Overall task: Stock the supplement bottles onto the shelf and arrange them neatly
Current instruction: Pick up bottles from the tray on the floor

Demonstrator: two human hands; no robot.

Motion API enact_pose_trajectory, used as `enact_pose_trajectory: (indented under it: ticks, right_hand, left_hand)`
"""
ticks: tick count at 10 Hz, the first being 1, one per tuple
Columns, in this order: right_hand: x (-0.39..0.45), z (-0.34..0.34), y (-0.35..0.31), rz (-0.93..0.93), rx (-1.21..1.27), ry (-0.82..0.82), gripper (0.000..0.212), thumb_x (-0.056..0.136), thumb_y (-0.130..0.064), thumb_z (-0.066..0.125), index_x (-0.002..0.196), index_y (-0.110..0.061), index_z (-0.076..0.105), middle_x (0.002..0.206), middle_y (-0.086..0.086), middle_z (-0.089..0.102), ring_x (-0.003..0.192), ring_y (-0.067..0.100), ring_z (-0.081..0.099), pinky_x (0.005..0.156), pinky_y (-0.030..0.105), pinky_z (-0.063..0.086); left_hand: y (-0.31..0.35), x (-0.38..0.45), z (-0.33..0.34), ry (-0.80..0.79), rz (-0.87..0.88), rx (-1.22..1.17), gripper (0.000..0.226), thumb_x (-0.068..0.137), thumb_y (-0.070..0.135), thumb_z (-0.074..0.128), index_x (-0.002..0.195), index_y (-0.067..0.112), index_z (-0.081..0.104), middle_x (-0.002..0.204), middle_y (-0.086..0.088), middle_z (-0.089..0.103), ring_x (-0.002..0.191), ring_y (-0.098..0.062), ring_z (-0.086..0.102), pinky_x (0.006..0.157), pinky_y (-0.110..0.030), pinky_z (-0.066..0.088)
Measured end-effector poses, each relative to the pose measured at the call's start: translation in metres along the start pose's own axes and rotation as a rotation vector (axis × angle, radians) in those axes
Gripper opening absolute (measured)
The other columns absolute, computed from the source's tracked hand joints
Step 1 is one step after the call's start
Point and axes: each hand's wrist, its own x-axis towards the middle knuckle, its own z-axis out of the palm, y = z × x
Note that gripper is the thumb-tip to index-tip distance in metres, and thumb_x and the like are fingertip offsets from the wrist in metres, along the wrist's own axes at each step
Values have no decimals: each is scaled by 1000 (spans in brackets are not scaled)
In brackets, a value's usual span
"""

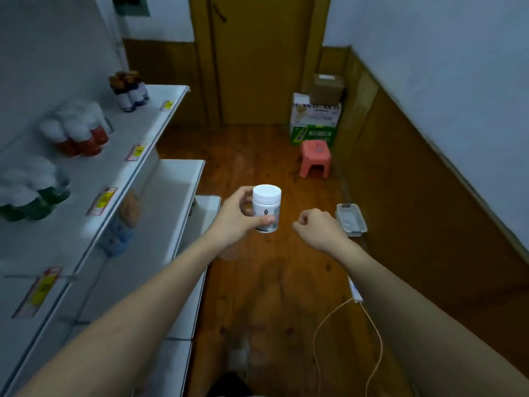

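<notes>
holding one white bottle point(266, 208) in left hand point(233, 217), right hand point(316, 226) empty

Dim room, blurred shelf side, wide-angle bowing

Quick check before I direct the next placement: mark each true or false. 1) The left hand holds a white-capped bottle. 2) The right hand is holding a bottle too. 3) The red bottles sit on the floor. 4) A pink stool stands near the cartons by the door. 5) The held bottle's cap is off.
1) True: the left hand grips the white bottle upright.
2) False: the right hand is curled and holds nothing.
3) False: the red bottles stand on the top shelf, between the green bottles and the brown bottles.
4) True: the pink stool stands in front of the cartons.
5) False: its white cap is on.
</notes>
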Motion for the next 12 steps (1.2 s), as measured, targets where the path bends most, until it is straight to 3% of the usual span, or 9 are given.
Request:
enact_pose_trajectory:
  ticks: [2, 4, 6, 7, 8, 9, 10, 12]
  right_hand:
    - [88, -16, 14, 183, 93, 61, 31, 97, -28, 53, 68, -23, 47, 63, -1, 51, 60, 17, 52, 61, 35, 48]
    - [156, -36, 44, 321, 102, 89, 21, 97, -29, 52, 81, -18, 61, 65, -1, 57, 58, 16, 54, 56, 31, 45]
    - [234, -53, 108, 448, 136, 88, 22, 95, -32, 51, 79, -18, 59, 68, -1, 57, 57, 16, 50, 52, 28, 36]
    - [275, -68, 143, 510, 157, 78, 22, 95, -32, 51, 84, -16, 61, 73, 0, 60, 60, 18, 53, 54, 28, 38]
    - [316, -82, 174, 561, 184, 55, 24, 95, -31, 49, 76, -19, 55, 65, -3, 53, 60, 18, 51, 52, 28, 34]
    - [352, -96, 198, 613, 193, 23, 27, 95, -32, 49, 70, -26, 46, 67, -3, 51, 64, 21, 51, 53, 29, 35]
    - [383, -108, 218, 686, 238, 10, 28, 94, -33, 51, 68, -27, 43, 69, -2, 50, 71, 26, 53, 59, 31, 38]
    - [452, -115, 269, 805, 302, 5, 14, 95, -33, 49, 85, -24, 54, 86, 2, 60, 87, 29, 62, 67, 33, 43]
  left_hand:
    - [-5, 126, -15, -100, -9, -21, 70, 79, 21, 83, 138, 22, 46, 136, 5, 56, 109, -8, 60, 72, -14, 53]
    - [-9, 231, 14, -267, 14, -12, 61, 79, 11, 81, 128, 22, 46, 133, 4, 53, 119, -15, 54, 75, -12, 54]
    - [-17, 347, 79, -393, -20, 10, 65, 78, 15, 84, 129, 23, 44, 132, 2, 52, 119, -19, 55, 96, -33, 54]
    - [-18, 405, 115, -474, -21, 31, 72, 77, 13, 84, 132, 29, 40, 134, 2, 50, 119, -19, 53, 100, -36, 52]
    - [-15, 464, 148, -537, 0, 95, 74, 75, 13, 86, 130, 35, 42, 133, 4, 50, 119, -19, 53, 98, -35, 54]
    - [-8, 513, 176, -587, 55, 150, 68, 75, 8, 83, 126, 33, 46, 127, 7, 51, 117, -18, 53, 92, -28, 53]
    - [-5, 553, 203, -656, 77, 186, 66, 76, 3, 79, 126, 29, 45, 120, 16, 50, 114, -15, 52, 92, -30, 50]
    - [-13, 649, 266, -773, 2, 305, 72, 75, 9, 83, 135, 18, 46, 118, 4, 57, 108, -16, 57, 94, -34, 49]
